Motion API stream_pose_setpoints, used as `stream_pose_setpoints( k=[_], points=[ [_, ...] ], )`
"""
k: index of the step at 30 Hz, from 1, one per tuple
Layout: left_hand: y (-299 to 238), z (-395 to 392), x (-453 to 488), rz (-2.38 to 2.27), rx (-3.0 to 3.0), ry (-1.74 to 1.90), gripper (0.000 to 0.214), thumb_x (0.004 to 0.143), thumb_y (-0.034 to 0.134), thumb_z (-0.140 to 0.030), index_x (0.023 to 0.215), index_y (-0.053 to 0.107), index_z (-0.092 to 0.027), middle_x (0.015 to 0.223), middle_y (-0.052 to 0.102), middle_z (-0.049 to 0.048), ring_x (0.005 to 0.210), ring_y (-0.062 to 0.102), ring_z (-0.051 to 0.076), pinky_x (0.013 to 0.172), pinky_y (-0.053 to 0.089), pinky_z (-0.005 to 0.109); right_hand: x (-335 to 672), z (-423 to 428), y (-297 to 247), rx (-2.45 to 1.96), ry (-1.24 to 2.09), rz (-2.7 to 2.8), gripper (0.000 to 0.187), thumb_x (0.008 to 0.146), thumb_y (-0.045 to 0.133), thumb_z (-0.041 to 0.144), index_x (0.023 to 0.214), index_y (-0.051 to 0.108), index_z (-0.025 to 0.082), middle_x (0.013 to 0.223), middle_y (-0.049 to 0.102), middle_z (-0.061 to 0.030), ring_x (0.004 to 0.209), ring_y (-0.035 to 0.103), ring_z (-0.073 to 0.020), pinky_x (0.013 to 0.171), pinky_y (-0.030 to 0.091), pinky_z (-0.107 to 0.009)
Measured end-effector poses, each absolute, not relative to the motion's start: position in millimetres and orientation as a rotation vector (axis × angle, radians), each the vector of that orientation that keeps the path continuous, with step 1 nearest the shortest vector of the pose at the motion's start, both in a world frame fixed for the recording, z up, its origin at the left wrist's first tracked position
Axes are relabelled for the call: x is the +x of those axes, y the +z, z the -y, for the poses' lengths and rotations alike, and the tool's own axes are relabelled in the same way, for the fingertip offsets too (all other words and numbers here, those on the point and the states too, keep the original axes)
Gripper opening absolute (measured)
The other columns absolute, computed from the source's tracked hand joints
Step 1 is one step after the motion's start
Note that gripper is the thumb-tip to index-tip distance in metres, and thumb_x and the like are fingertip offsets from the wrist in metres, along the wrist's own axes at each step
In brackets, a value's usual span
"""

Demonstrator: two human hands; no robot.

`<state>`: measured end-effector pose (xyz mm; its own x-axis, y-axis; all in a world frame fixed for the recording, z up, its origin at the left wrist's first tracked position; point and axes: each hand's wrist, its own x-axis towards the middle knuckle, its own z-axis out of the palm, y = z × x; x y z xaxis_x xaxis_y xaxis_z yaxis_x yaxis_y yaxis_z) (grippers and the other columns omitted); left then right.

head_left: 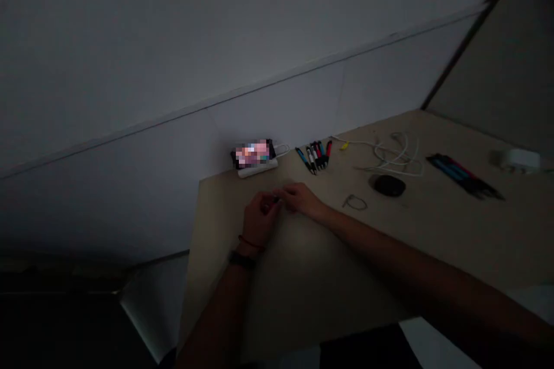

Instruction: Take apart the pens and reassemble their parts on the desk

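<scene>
Over the left part of the table, my left hand (258, 216) is closed around a small dark object (276, 199) with a hint of red, mostly covered by the fingers. The dim light hides what kind of thing it is. My right hand (298, 197) meets it from the right, with its fingertips pinched together at the object's end. Whether the right fingers grip the same piece or another one cannot be made out. Just beyond the hands, several pens (318, 155) lie side by side near the wall.
A lit phone (253, 154) leans on a white power strip or stand (258, 168) against the wall. Rightward lie a white cable (389, 155), a yellow scrap (344, 146), a thin loop (355, 203), a black mouse-like object (389, 185), more pens (463, 174) and a white adapter (523, 159).
</scene>
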<state>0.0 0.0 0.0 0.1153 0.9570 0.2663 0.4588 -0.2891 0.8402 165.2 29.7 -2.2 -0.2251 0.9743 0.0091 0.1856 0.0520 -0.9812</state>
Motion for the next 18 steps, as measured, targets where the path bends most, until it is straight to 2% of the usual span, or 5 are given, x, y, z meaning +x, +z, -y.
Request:
stream_pose_setpoints(
  k=[10, 18],
  points=[
    [9, 2, 2, -1.427, 1.813, 1.059, 0.024, 0.085, 0.071, -0.039, 0.096, 0.064, -0.019, 0.087, 0.071, 0.0025, 0.073, 0.064, 0.014, 0.068, 0.050, 0.025, 166, -28, 7, -1.173, 1.220, 1.519, 0.059, 0.081, 0.064, 0.068, 0.048, 0.052, 0.021, 0.039, 0.052, 0.0026, 0.039, 0.049, -0.0107, 0.045, 0.036, -0.024],
    [6, 0, 2, -1.408, 1.831, 1.054, 0.023, 0.085, 0.071, -0.038, 0.095, 0.063, -0.019, 0.087, 0.070, 0.0021, 0.072, 0.061, 0.013, 0.068, 0.048, 0.025, 167, -27, 8, -1.175, 1.287, 1.495, 0.057, 0.081, 0.064, 0.068, 0.051, 0.052, 0.021, 0.042, 0.053, 0.0019, 0.040, 0.050, -0.0115, 0.044, 0.037, -0.024]
  ],
)
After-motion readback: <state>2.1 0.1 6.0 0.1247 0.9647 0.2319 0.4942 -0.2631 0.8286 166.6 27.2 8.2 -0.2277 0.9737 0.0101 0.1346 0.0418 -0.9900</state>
